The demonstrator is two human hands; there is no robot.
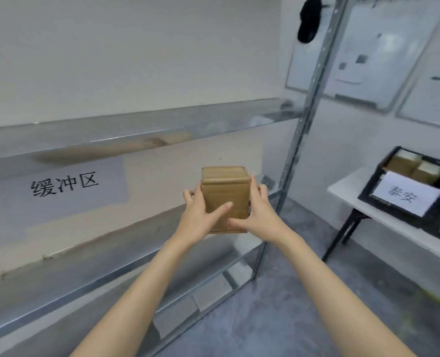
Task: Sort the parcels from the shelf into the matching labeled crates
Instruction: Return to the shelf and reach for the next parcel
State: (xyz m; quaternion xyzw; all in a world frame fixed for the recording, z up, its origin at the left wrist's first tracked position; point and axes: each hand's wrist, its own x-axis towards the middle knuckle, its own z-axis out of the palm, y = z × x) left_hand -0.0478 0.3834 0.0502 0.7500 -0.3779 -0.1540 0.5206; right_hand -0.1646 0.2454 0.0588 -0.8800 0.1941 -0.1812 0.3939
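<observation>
While clamping the parcel (pixel 225 197) mid-frame, in front of the shelf (pixel 59 274), fingers (pixel 221 207) of left hand (pixel 200 217) and right hand (pixel 260 215) curled round its sides, risks choosing the wrong crate (pixel 368 195): no label showing

- Even, diffuse indoor light, moderately bright; the source is out of view.
- Soft shadows only: a faint one beneath the parcel (pixel 225 199), darker under the table (pixel 342 191).
- Metal shelf (pixel 136 124) beam carries pale glare streaks and smeared brownish reflections.
- Sharpest zone is the centre: parcel, left hand (pixel 198 217), right hand (pixel 260 215); wall sign (pixel 64 186) is legible.
- Right side is blurred: crate (pixel 373 186) and its label (pixel 407 195) are smeared, whiteboards (pixel 368 52) washed out and soft.
- Wide-angle distortion: shelf upright (pixel 306 119) leans, shelf lines splay, forearms stretch towards the bottom edge.
- Dark object (pixel 309 19) at the top is too blurred to identify.
- Overall soft, with a greyish cast.
</observation>
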